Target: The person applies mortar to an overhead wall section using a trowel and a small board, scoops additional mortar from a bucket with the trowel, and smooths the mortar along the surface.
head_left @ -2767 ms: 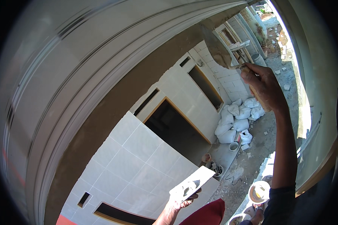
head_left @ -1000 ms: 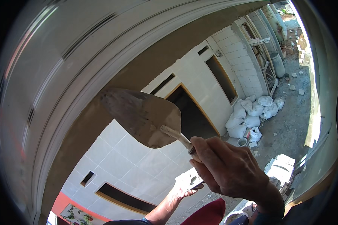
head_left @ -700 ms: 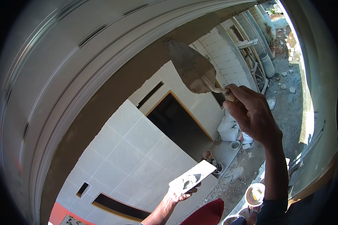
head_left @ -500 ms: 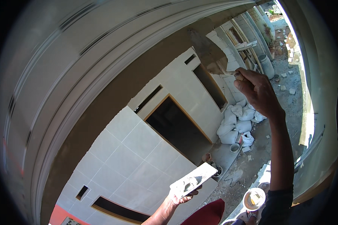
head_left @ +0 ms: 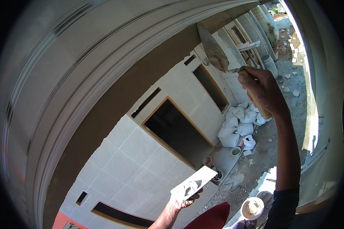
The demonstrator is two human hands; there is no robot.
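My right hand (head_left: 264,91) is wrapped round the wooden handle of a pointed trowel (head_left: 215,51), raised at the upper right. Its blade is smeared with grey-brown mortar. The blade's tip overlaps the lower edge of a brown plastered band (head_left: 114,89); I cannot tell whether they touch. Lower down, my left hand (head_left: 184,202) grips a white rectangular board (head_left: 205,174) from below and at its near end. A patch of grey-white wet mix lies on the board's near half.
Pale ridged moulding (head_left: 76,68) borders the band. Below are a tiled wall (head_left: 130,152), a dark doorway (head_left: 176,129), white sacks (head_left: 229,129) and a bucket (head_left: 236,151). A pail (head_left: 252,208) stands near my feet. Rubble lies on the ground at right.
The trowel has turned, its blade now seen more edge-on and its handle showing below my right hand. My left hand and board have barely shifted. The view has moved slightly.
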